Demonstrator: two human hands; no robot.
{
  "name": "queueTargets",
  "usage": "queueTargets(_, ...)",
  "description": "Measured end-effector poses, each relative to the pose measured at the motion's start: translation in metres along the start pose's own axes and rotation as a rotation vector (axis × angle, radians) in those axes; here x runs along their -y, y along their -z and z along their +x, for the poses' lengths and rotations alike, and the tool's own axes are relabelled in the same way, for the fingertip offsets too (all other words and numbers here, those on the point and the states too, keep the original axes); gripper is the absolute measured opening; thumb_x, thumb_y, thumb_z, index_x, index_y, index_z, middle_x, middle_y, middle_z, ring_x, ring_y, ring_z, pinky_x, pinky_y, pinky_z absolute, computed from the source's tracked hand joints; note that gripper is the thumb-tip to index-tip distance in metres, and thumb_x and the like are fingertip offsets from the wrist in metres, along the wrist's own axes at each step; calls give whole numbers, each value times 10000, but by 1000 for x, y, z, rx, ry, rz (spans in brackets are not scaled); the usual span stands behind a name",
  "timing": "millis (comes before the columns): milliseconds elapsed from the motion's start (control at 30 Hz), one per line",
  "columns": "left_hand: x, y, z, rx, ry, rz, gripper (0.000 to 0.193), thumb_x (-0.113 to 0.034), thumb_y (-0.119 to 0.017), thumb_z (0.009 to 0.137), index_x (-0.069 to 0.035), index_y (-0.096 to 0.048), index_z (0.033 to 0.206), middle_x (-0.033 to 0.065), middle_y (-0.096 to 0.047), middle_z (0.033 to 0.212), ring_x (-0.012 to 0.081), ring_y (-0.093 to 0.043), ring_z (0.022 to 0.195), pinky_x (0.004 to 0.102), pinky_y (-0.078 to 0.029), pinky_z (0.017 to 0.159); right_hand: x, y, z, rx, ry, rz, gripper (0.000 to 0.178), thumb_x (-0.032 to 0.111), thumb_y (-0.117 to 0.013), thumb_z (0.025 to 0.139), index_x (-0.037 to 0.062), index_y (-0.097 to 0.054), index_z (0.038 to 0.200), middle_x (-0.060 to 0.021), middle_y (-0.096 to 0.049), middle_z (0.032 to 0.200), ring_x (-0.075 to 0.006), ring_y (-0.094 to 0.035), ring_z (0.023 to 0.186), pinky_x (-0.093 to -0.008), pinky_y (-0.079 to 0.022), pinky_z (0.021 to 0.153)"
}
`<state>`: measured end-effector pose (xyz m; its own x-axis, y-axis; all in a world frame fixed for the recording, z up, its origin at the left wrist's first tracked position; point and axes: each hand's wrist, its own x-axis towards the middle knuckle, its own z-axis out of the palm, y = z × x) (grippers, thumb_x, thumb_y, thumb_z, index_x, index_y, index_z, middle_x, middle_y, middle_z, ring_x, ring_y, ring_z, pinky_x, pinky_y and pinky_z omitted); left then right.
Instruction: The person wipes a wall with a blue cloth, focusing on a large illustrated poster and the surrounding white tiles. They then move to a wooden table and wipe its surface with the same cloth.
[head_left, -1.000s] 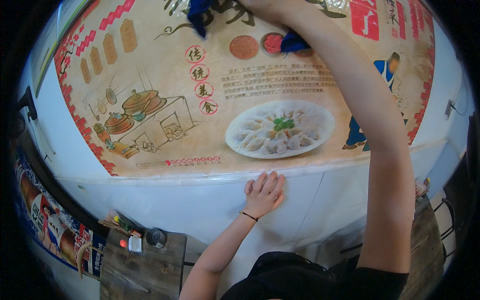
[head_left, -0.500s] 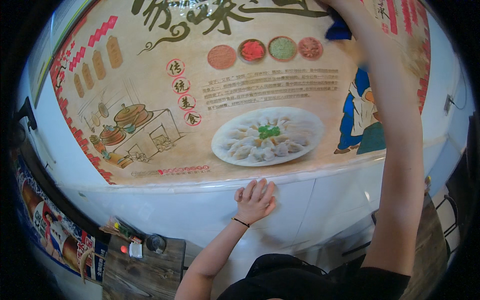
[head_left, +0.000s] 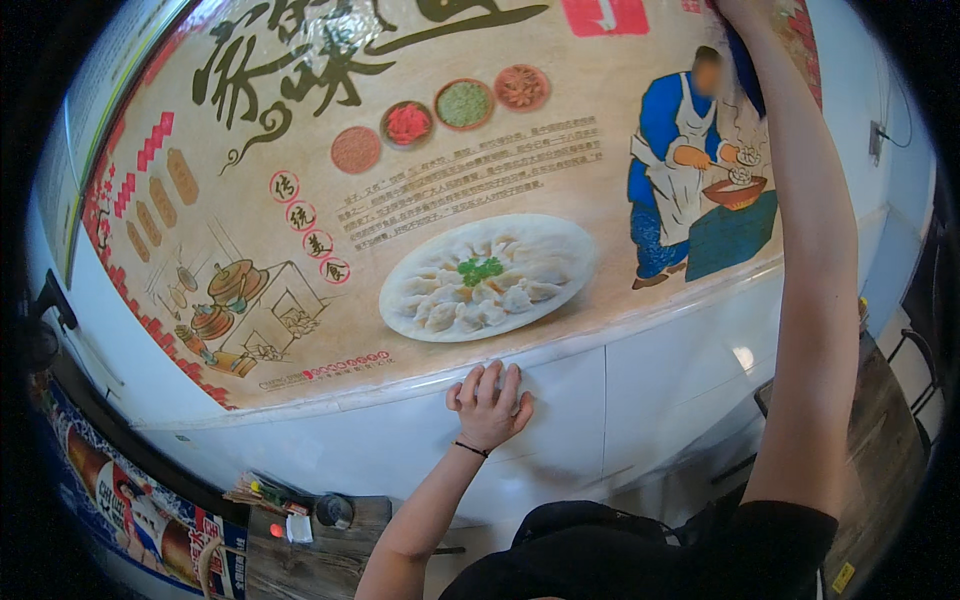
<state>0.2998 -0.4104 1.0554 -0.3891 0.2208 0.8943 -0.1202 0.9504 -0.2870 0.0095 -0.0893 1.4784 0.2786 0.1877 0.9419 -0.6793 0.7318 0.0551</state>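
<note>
A big tan wall poster (head_left: 300, 260), printed with a plate of dumplings and a cook in blue, is covering most of the wall above a white tiled band (head_left: 640, 400). Its long axis is running left to right, bowed by the lens. A dark blue cloth (head_left: 748, 70) is lying against the poster's upper right corner, hanging roughly up and down along the wall. The right hand (head_left: 735, 12) is reaching up to that corner, likely pressing the cloth to the surface; it is mostly cut off by the picture's top edge, so I cannot tell whether its fingers are closed on the cloth. The left hand (head_left: 490, 400) is resting flat and open, fingers spread upward, just below the poster's lower edge on the white band, grasping nothing and apparently bracing the body during the high reach.
</note>
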Motion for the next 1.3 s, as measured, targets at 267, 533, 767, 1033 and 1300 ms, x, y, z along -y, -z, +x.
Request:
queueTargets(267, -4, -7, 2, -21, -20, -3, 479, -362, -614, 689, -186, -555, 1131, 46, -494, 1167, 238, -391, 1122, 425, -218, 913, -155, 44, -144, 14, -359, -380, 443, 370, -503, 865, 112, -498, 1225, -127, -560, 1203, -328, -511, 1100, -466, -333, 973)
queueTargets(533, 0, 1, 3, -6, -56, -3, 536, -338, -623, 663, -125, -531, 1146, 78, -469, 1177, 278, -360, 1128, 439, -219, 903, -86, 103, -285, -127, -769, -147, 419, 291, -543, 842, 9, -531, 1151, -212, -561, 1143, -374, -508, 1073, -413, -391, 920)
queueTargets(767, -2, 2, 3, 29, -34, -37, 541, -320, -636, 657, -127, -531, 1151, 65, -450, 1195, 265, -349, 1129, 426, -227, 886, 0, 100, -319, -232, -1084, -85, 407, 72, -547, 781, -41, -502, 1169, -217, -570, 1118, -362, -522, 1071, -382, -395, 935)
queueTargets(1033, -1, 3, 4, 18, -45, -41, 547, -321, -635, 665, -122, -529, 1164, 70, -454, 1196, 269, -347, 1136, 424, -229, 892, 167, 107, -309, 14, -629, 192, 624, 44, -604, 666, -12, -400, 1252, -228, -403, 1291, -390, -342, 1250, -408, -230, 1062)
queueTargets(1300, -1, 2, 4, 23, -56, -32, 546, -323, -643, 667, -112, -523, 1156, 92, -464, 1198, 284, -350, 1135, 443, -228, 889, 256, 118, -311, 407, -271, 443, 673, 40, -670, 519, 91, -490, 1165, -210, -418, 1200, -453, -366, 1161, -581, -248, 1015)
